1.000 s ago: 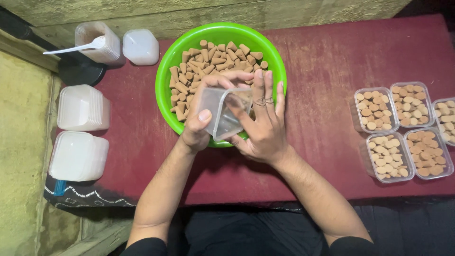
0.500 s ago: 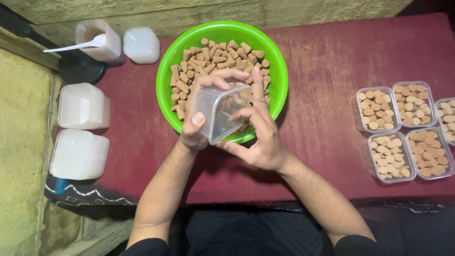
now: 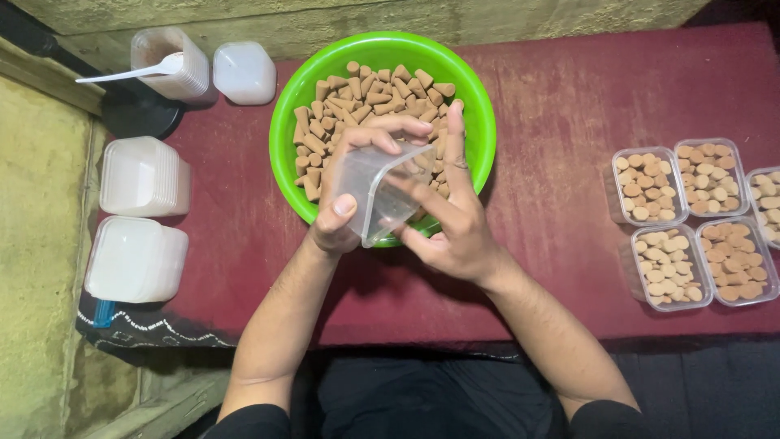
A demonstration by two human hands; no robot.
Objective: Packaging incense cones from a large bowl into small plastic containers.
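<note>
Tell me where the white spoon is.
In the head view the white spoon is at the far left, its bowl resting in a clear tub beside a white container, left of the green bowl.

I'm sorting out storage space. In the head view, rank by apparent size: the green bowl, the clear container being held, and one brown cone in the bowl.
1. Green bowl, clearly largest.
2. Clear container, held by the left hand and right hand; it sits nearer the camera, so looks somewhat enlarged.
3. Brown cone, smallest.
</note>
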